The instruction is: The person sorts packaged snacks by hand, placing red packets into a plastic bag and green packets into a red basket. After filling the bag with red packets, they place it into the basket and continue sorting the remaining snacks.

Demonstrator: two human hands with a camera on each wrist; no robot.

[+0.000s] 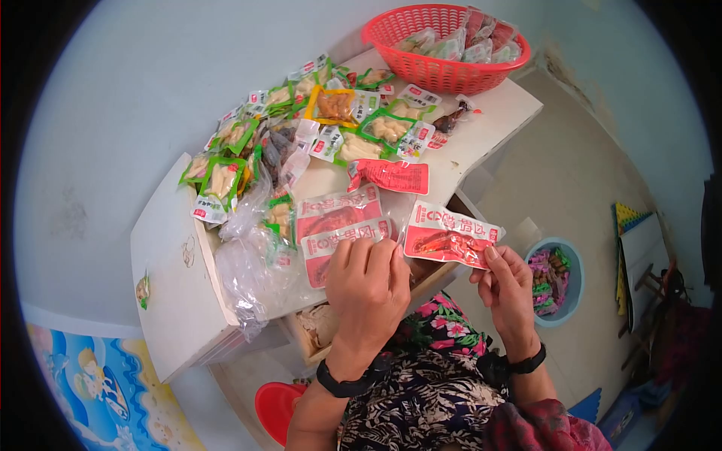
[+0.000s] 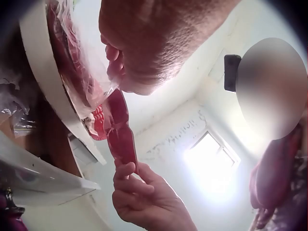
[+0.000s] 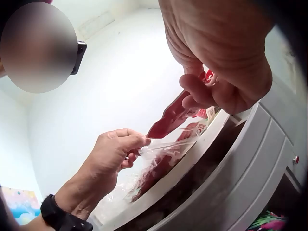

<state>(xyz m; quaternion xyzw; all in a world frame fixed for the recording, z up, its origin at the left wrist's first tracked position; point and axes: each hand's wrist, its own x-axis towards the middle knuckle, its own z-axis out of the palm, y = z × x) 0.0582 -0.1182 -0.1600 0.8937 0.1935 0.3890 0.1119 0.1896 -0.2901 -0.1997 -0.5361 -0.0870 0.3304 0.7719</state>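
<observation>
My right hand (image 1: 508, 289) pinches the right end of a red-and-white vacuum-sealed food packet (image 1: 447, 239) between thumb and fingers. The packet is held over the table's front edge, printed face up. My left hand (image 1: 368, 289) is beside its other end, over the table. In the right wrist view, the left hand (image 3: 113, 151) pinches clear plastic (image 3: 168, 147) close to the packet's near end. Two similar red packets (image 1: 338, 214) lie under the left hand, with clear plastic bag film (image 1: 252, 259) spread to their left.
Several green-edged food packets (image 1: 361, 146) are heaped along the white table (image 1: 162, 233). A red packet (image 1: 391, 177) lies face down. Behind stands a red basket (image 1: 451, 71) of packets. An open drawer (image 1: 308, 338) juts out below. A blue basin (image 1: 579, 289) stands on the floor.
</observation>
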